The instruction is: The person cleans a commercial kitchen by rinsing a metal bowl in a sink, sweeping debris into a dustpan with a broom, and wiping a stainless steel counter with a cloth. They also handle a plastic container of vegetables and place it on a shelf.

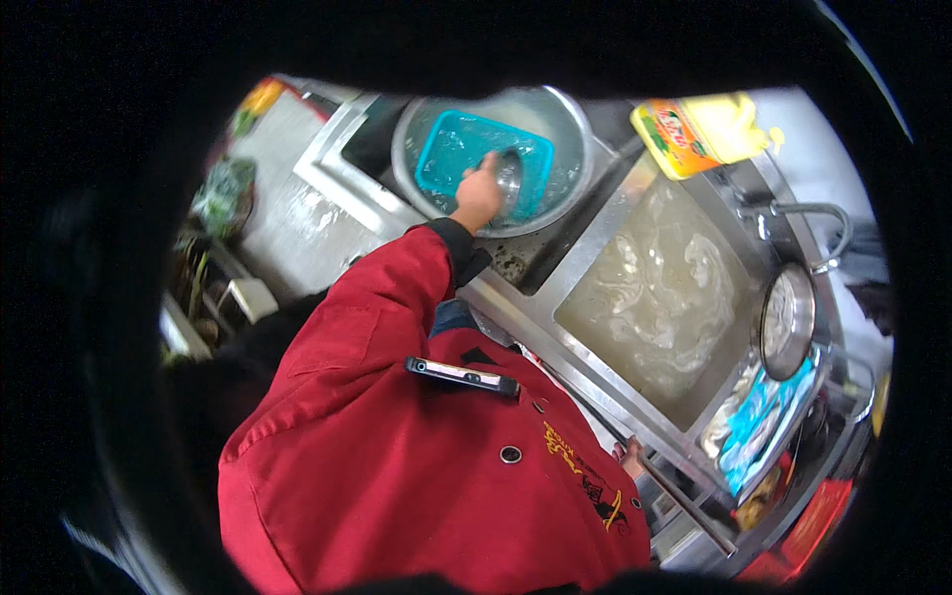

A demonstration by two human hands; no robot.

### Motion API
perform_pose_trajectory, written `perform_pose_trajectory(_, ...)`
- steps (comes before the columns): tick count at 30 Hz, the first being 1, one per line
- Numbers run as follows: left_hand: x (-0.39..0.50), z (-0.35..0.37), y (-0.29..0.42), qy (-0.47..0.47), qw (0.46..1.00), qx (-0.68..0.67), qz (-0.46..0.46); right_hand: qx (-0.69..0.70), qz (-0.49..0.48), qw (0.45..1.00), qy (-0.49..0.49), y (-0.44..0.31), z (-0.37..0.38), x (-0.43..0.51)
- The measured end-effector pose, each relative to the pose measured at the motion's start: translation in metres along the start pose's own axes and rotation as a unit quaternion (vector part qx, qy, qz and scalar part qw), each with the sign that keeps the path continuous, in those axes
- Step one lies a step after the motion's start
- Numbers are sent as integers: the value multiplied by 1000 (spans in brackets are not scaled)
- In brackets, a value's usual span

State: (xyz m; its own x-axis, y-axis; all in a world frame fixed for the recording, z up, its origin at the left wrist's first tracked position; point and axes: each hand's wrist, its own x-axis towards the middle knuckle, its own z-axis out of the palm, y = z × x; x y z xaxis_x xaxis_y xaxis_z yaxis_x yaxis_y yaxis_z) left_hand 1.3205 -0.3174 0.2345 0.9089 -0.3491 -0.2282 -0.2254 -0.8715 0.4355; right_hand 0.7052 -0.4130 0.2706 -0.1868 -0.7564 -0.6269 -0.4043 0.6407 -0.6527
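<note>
My left hand (480, 195) reaches out in a red sleeve with a black cuff and grips a small shiny metal bowl or cup (509, 182), slightly blurred. Both are over a turquoise plastic basket or tray (455, 145), which lies in a large round metal basin (401, 152) holding water. Partly hidden by the jacket, my right hand (632, 456) is low at the right, beside a long thin metal rod or rail (688, 506); whether it grips this cannot be made out. A phone-like device (462, 375) sits at the chest of the red jacket.
Cloudy water fills a steel sink (654, 286) on the right. Past it are a faucet (837, 216), a round metal pan (788, 323) and a blue-and-white bag or cloth (770, 424). A yellow jug (699, 137) lies at the back. Leafy greens (225, 195) are at the left.
</note>
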Motion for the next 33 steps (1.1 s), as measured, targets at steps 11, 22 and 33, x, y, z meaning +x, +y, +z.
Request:
perform_pose_trajectory(11,-136,-49,45,256,959,22,119,-239,-170,921,-256,-20,-23,62)
perform_pose_trajectory(22,-187,-8,39,139,849,-465,-208,-251,-304,875,-281,-22,-8,45)
perform_pose_trajectory(33,-172,-22,70,180,928,-305,-111,-146,-258,907,-300,0,-6,68)
